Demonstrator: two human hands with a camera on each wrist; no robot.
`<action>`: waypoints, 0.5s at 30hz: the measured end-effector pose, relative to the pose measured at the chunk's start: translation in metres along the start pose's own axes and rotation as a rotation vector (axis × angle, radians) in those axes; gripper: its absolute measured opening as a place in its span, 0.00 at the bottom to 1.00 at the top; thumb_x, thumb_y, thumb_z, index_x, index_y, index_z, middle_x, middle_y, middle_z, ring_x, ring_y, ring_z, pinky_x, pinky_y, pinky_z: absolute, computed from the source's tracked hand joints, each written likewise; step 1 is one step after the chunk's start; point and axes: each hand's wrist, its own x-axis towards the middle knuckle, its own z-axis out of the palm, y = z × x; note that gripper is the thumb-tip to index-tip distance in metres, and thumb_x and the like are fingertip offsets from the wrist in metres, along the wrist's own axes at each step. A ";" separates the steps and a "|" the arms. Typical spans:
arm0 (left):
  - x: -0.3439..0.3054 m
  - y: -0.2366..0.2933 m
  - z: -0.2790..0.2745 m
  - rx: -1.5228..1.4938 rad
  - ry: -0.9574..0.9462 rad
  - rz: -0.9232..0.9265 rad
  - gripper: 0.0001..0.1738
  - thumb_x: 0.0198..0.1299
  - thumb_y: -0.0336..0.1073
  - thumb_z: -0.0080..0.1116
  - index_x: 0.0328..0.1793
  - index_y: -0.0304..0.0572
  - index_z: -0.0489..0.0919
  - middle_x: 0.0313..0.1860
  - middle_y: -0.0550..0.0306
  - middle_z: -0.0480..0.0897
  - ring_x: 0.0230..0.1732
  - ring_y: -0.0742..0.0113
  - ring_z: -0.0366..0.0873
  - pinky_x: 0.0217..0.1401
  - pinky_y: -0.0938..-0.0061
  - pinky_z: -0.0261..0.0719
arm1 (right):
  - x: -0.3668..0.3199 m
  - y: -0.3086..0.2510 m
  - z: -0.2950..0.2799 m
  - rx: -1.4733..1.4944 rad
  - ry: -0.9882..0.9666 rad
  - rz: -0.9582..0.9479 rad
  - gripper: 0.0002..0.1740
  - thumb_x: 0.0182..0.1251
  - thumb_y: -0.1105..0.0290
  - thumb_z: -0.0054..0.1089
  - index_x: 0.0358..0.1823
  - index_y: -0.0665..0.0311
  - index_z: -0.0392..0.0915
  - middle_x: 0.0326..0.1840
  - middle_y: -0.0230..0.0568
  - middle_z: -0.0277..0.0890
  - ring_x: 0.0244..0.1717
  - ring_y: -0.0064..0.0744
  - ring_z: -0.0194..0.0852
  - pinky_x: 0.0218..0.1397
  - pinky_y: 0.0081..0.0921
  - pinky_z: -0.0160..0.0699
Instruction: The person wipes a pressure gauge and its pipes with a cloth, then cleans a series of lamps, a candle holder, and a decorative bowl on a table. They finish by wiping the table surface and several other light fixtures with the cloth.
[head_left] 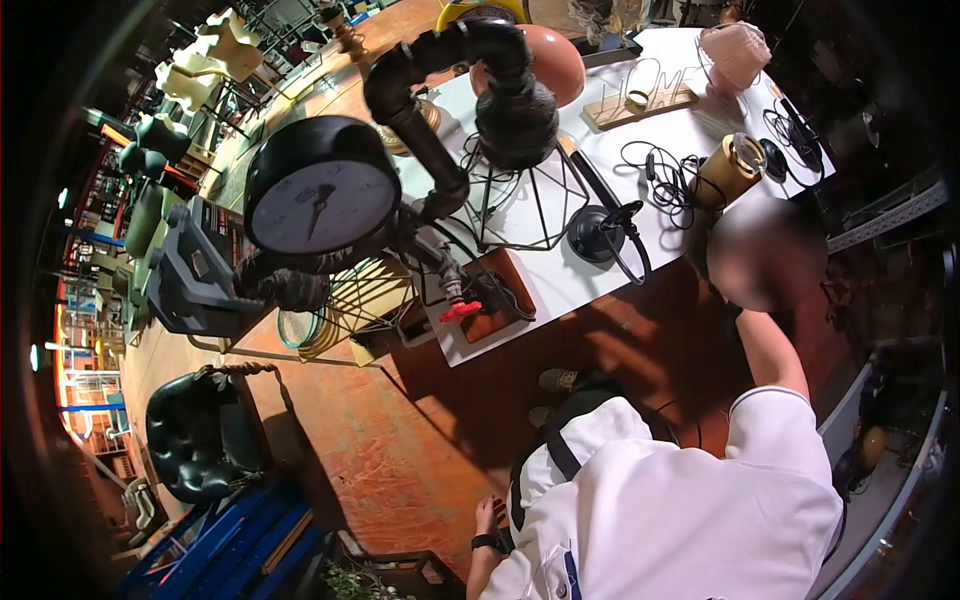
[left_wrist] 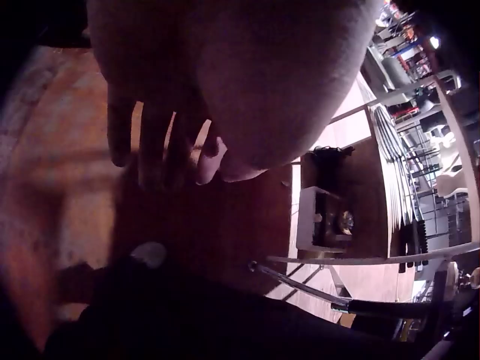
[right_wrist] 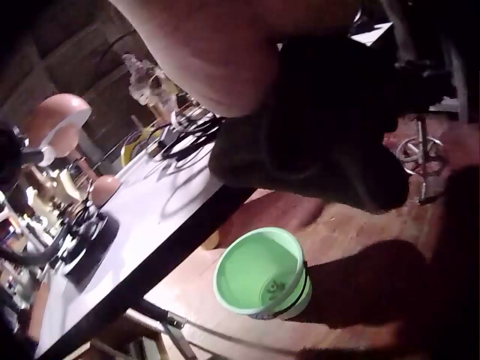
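My right hand (right_wrist: 217, 64) reaches out at the right side of the white table (head_left: 550, 280). In the right wrist view it is against a dark, rounded object (right_wrist: 315, 150), which it seems to hold; what kind of object cannot be told in the shadow. The head view blurs this hand and whatever is there. On the table close by stand a tan cylinder with a glass top (head_left: 728, 172) and coiled black cables (head_left: 665, 182). My left hand (left_wrist: 165, 142) hangs low beside my body, fingers loose and nothing in them, a dark band on its wrist.
A green bucket (right_wrist: 255, 270) stands on the floor near the table's edge. A black pipe lamp with a gauge (head_left: 320, 200) rises in front left. A pink-shaded lamp (head_left: 735, 55) and a wire word sign (head_left: 640, 105) stand farther back. A black tufted chair (head_left: 200, 440) is at left.
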 end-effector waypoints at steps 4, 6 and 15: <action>0.004 -0.005 0.002 -0.007 -0.014 -0.019 0.19 0.69 0.47 0.47 0.58 0.46 0.71 0.52 0.56 0.79 0.51 0.63 0.77 0.48 0.65 0.73 | -0.040 -0.055 -0.001 0.427 -0.174 -0.310 0.42 0.48 0.92 0.37 0.68 0.54 0.66 0.72 0.50 0.59 0.69 0.53 0.60 0.69 0.34 0.62; 0.011 0.000 0.004 0.051 -0.020 0.007 0.18 0.68 0.47 0.47 0.57 0.45 0.70 0.52 0.56 0.79 0.47 0.63 0.78 0.42 0.66 0.75 | -0.045 -0.073 -0.011 0.339 -0.199 -0.214 0.43 0.47 0.92 0.38 0.68 0.53 0.65 0.73 0.49 0.58 0.66 0.54 0.64 0.65 0.36 0.67; 0.032 0.009 0.016 -0.053 0.022 0.155 0.16 0.68 0.46 0.45 0.53 0.47 0.72 0.47 0.51 0.81 0.43 0.63 0.79 0.39 0.68 0.77 | -0.029 -0.041 -0.028 0.040 -0.237 -0.337 0.39 0.55 0.84 0.43 0.69 0.43 0.63 0.73 0.33 0.59 0.61 0.53 0.68 0.58 0.39 0.75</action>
